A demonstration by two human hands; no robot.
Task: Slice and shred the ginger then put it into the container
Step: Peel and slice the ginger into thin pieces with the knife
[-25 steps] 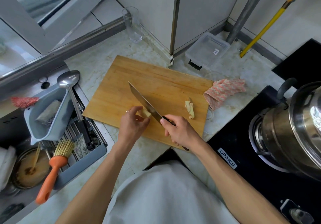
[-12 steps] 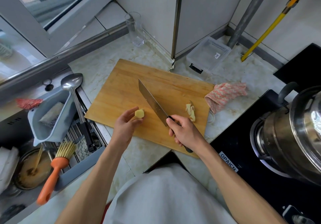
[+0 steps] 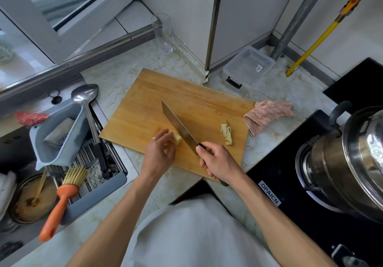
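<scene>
I see my right hand (image 3: 219, 163) still gripping the knife (image 3: 180, 128), blade now back against the ginger (image 3: 176, 137) at centre frame, my left hand (image 3: 159, 154) again holding it on the board (image 3: 145, 109), slices (image 3: 227, 134) unmoved, container (image 3: 248, 67) at upper right

A small pale-yellow ginger chunk (image 3: 176, 138) sat on the wooden cutting board (image 3: 145, 109) at the centre of the frame. A few thin slices (image 3: 227, 134) lay heaped to its right. The clear, lidded plastic container (image 3: 248, 67) rested on the counter, upper right of the board.
</scene>
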